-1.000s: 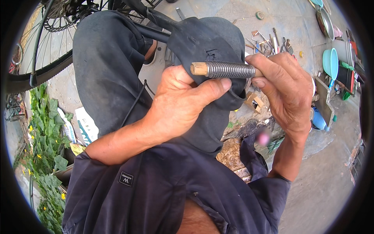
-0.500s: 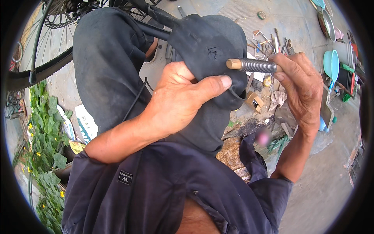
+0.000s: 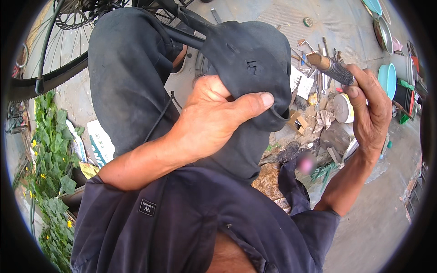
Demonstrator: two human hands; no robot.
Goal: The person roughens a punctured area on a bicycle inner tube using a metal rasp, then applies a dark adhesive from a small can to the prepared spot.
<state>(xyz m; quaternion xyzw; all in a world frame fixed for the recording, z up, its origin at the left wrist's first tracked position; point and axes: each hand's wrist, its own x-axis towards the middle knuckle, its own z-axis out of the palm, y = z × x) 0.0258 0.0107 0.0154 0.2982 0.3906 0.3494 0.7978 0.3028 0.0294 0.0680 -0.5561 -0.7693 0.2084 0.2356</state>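
The black rubber inner tube (image 3: 232, 52) lies flattened across the person's right knee, at the middle of the scene. A rough, darker torn-looking mark (image 3: 251, 68) shows on its upper face. On the near right side, the rubber folds over into a loop.

The left hand (image 3: 211, 109) holds the inner tube at its near edge. The thumb lies flat on top, pointing right; the other fingers are mostly hidden under the rubber.

The right hand (image 3: 371, 104) is to the right of the inner tube and apart from it. It holds a rod-shaped tool (image 3: 337, 72) in a narrow grip between thumb and fingers. The tool has a ribbed grey metal sleeve and a wooden tip (image 3: 317, 60), which points left and slightly far.

The bicycle wheel (image 3: 50, 78) stands at the far left, fitted with a brake disc (image 3: 73, 16). Leafy plants (image 3: 52, 168) with yellow flowers grow along the left side.

On the floor (image 3: 382, 200) at the right, a white sheet (image 3: 302, 85) lies beside scattered hand tools. A white tub (image 3: 344, 108) and a small open cardboard box (image 3: 298, 123) are nearer. A turquoise basin (image 3: 387, 81) is beyond the right hand.
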